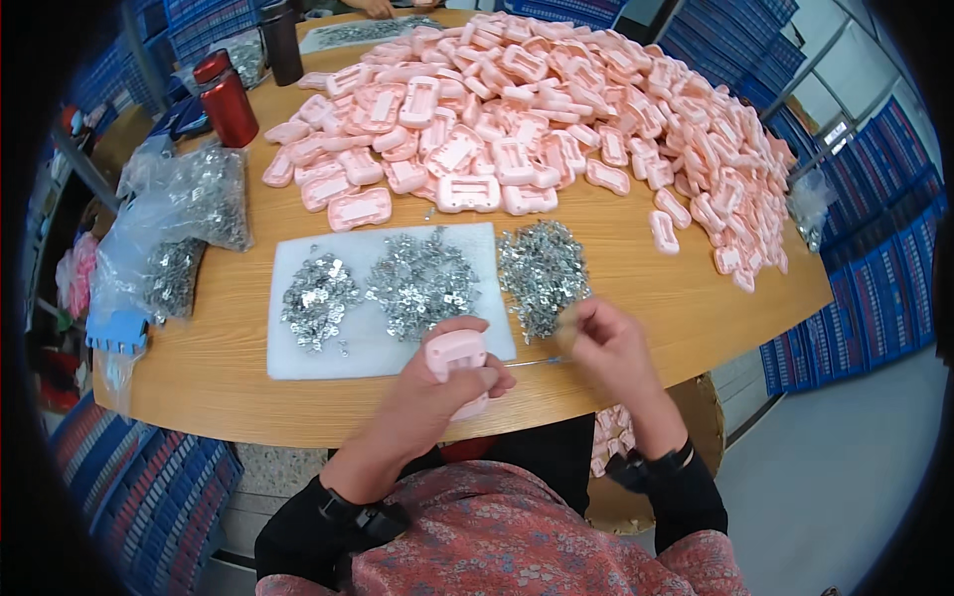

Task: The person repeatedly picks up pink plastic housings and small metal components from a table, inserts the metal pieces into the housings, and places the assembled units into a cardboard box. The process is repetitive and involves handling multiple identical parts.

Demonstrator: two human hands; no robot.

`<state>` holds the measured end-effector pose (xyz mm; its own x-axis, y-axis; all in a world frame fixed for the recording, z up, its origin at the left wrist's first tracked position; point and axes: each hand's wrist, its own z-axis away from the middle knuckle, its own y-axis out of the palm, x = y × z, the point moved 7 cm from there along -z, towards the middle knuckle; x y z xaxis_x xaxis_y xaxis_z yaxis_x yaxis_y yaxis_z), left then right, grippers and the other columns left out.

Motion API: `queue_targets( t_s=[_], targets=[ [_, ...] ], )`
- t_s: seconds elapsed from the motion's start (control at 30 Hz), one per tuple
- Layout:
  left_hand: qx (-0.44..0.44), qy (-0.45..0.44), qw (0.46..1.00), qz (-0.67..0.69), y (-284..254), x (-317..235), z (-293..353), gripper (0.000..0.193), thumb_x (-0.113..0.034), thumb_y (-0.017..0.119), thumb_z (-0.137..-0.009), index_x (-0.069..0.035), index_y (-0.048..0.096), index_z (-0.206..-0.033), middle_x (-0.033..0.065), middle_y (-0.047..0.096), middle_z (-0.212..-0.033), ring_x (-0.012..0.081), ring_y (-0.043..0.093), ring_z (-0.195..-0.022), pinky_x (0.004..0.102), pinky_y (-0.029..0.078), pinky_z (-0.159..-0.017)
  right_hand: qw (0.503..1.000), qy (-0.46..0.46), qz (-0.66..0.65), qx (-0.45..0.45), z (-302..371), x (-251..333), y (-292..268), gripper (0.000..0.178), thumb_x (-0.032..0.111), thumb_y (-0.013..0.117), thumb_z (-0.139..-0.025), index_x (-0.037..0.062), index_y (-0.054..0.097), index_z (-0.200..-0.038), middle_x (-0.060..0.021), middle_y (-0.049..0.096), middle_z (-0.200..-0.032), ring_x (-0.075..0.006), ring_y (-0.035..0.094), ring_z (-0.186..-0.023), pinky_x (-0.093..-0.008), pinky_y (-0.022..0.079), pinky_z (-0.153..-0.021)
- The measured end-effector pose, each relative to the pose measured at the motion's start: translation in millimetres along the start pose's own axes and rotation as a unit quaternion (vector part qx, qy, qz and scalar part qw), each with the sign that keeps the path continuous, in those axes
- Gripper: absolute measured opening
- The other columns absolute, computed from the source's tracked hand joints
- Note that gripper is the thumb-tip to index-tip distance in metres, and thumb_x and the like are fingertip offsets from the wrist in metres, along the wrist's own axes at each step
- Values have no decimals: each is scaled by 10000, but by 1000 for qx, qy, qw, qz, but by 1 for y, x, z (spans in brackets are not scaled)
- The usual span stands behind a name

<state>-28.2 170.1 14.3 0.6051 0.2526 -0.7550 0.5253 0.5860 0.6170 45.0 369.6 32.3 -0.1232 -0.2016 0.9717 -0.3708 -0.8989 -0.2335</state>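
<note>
My left hand (444,389) grips a pink plastic casing (458,359) at the near edge of the round wooden table (229,368). My right hand (604,343) hovers beside it with fingers pinched together, at the near edge of a heap of small silver metal clips (542,268); whether a clip sits between the fingers is blurred. Two more clip piles (320,298) (422,283) lie on a white foam mat (298,353) just ahead of my left hand.
A huge mound of pink casings (556,109) covers the far half of the table. Clear bags of metal parts (189,214) lie at the left, with a red bottle (229,104) and a dark bottle (281,42). Another person's hand (376,8) shows at the far edge. Blue crates (855,248) stand around.
</note>
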Motion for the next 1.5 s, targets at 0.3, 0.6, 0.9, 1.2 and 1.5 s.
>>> queue_targets(
  t_s=[0.3, 0.6, 0.9, 1.2, 1.5],
  targets=[
    [-17, -27, 999, 42, -12, 0, -2, 507, -53, 632, -918, -4, 434, -1382, 117, 664, -920, 210, 662, -843, 332, 544, -787, 942, -239, 226, 70, 18, 70, 55, 381, -19, 688, -723, 33, 582, -1085, -107, 626, -927, -246, 663, -832, -339, 529, -756],
    [-20, 14, 996, -80, -11, 5, -1, 508, -34, 693, -886, -24, 491, -1351, 54, 647, -999, 129, 634, -917, 269, 515, -820, 900, -287, 291, 152, 27, 82, 75, 426, -24, 706, -733, 45, 596, -1138, -132, 616, -931, -337, 604, -910, -419, 509, -773],
    [-55, 19, 998, -11, -23, 10, -6, 517, 5, 659, -879, -47, 448, -1348, 43, 617, -955, 148, 625, -868, 336, 564, -816, 991, -45, 106, 74, 28, 29, 60, 201, 118, 716, -901, 20, 619, -1048, 10, 622, -875, -65, 559, -768, -249, 459, -692],
    [-10, -5, 998, 60, -16, 15, -2, 412, -320, 498, -1029, -57, 464, -1345, 92, 638, -923, 210, 655, -856, 390, 589, -731, 992, 31, -98, 70, 25, 15, 67, 135, 78, 644, -917, 4, 608, -1023, 43, 558, -786, -34, 495, -708, -223, 425, -647],
    [44, -118, 987, 101, -18, 19, 4, 691, -572, 133, -1057, -61, 479, -1368, 128, 660, -840, 260, 681, -734, 413, 592, -665, 932, -265, 214, 119, 17, 72, 81, 206, 70, 691, -782, 48, 599, -965, -107, 547, -745, -315, 569, -708, -399, 450, -658]
  ],
)
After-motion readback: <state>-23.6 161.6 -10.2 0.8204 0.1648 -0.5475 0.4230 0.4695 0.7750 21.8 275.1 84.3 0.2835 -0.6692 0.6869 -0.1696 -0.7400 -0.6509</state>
